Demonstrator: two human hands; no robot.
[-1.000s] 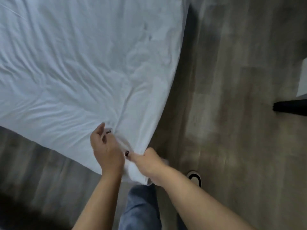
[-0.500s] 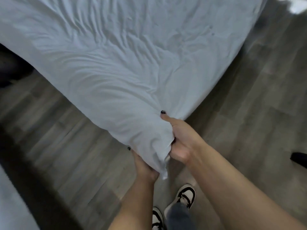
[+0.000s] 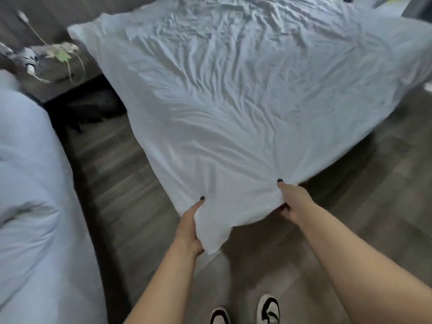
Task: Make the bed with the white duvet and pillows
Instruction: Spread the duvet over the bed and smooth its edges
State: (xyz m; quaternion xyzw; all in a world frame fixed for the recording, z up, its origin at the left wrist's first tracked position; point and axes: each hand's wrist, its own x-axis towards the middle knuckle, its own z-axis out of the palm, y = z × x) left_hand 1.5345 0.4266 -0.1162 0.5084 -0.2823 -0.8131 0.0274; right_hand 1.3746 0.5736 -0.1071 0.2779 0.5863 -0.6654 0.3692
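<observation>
Head view: one white duvet (image 3: 233, 108) spread centre to 1 o'clock. Two hands gripping its near corner: left hand (image 3: 189, 228), right hand (image 3: 293, 202). Two shoes (image 3: 244, 311) at 6 o'clock.

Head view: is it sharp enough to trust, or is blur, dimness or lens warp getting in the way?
Head view: dim, flat light with no glare; the left hand and right hand gripping the white duvet corner read fairly clear; the nightstand clutter top left is smeared by motion blur; wide-angle warp bows the frame edges; deep shadow hides the gap beside the bed.
</observation>
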